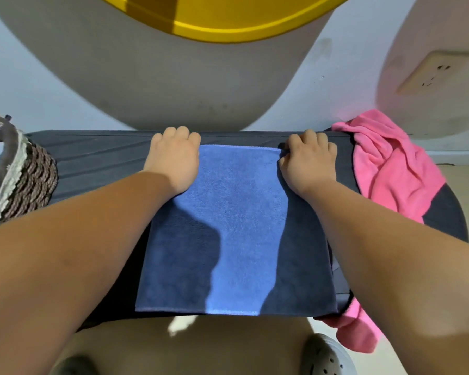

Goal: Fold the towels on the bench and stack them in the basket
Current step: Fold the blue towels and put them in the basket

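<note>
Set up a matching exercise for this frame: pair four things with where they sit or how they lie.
Things:
1. blue towel
2. pink towel
3. basket
4. power socket

Places or states:
A. crumpled at the right end of the bench
B. upper right of the view
C. spread flat mid-bench
D. left edge of the view

Pairs: 1-C; 2-A; 3-D; 4-B
</note>
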